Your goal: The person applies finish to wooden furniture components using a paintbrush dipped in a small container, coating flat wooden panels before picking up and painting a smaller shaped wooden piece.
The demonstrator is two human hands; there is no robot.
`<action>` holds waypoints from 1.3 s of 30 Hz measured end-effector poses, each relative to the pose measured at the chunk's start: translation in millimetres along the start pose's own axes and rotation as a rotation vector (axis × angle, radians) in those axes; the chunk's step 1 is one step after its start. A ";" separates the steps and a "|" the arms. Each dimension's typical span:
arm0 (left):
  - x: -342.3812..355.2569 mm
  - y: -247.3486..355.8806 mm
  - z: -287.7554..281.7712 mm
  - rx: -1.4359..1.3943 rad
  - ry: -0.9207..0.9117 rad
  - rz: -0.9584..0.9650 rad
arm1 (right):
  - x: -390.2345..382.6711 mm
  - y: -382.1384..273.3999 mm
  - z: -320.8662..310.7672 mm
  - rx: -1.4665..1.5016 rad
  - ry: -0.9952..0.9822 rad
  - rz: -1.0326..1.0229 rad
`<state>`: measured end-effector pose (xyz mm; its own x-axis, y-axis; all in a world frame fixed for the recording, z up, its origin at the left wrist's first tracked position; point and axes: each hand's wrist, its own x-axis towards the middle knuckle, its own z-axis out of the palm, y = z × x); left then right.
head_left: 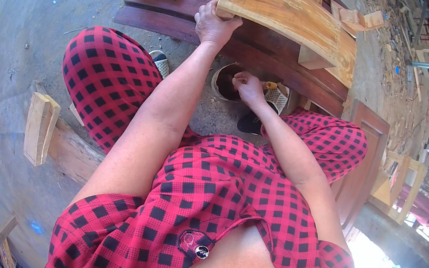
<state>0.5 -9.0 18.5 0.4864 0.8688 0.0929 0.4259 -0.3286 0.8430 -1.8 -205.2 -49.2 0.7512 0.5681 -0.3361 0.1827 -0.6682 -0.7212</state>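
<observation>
While the left hand grips the curved wooden panel, the right hand, fingers curled shut, dips into a small pot; coating presumably follows.

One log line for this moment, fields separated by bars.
left hand: grips end of curved wooden piece | right hand: closed, over small round pot | setting: dark wooden panel, concrete floor

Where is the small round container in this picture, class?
In the head view the small round container sits on the ground just above centre, between the person's knees, below the curved wooden piece, with the right hand closed directly over it.
</observation>
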 end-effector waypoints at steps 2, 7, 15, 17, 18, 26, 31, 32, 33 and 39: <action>-0.2 1.4 -0.8 0.003 0.000 -0.007 | -1.7 -10.7 -12.8 -0.041 -0.051 -0.046; -0.6 2.7 -2.2 -0.003 -0.002 -0.028 | -23.3 -44.0 -39.3 -0.054 -0.135 -0.068; -0.2 4.5 -4.5 0.008 -0.025 -0.032 | -37.9 -65.6 -60.6 0.218 -0.169 -0.030; -0.8 5.9 -3.5 0.009 -0.030 -0.033 | -38.6 -67.2 -66.0 0.133 -0.032 -0.132; -0.9 6.5 -3.2 0.009 -0.033 -0.031 | -39.5 -67.7 -68.6 0.141 -0.115 -0.119; -0.7 4.7 -1.5 0.009 -0.027 -0.025 | -41.2 -68.1 -75.0 0.231 -0.186 -0.073; -0.9 4.1 -1.0 0.002 -0.011 -0.011 | -39.0 -68.4 -78.9 0.149 -0.361 0.005; -0.4 4.0 -1.3 -0.001 -0.009 -0.009 | -38.9 -68.8 -79.8 0.169 -0.332 -0.011; -0.6 3.7 -2.0 -0.005 -0.008 -0.008 | -38.9 -69.4 -79.4 0.189 -0.305 -0.016; -1.3 4.9 -3.1 0.009 -0.012 -0.020 | -42.7 -73.6 -82.1 0.119 -0.320 -0.072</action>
<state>-0.4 -10.5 24.1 0.4866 0.8709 0.0693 0.4429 -0.3144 0.8396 4.8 -219.6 68.0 0.4990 0.7462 -0.4406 0.1386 -0.5706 -0.8094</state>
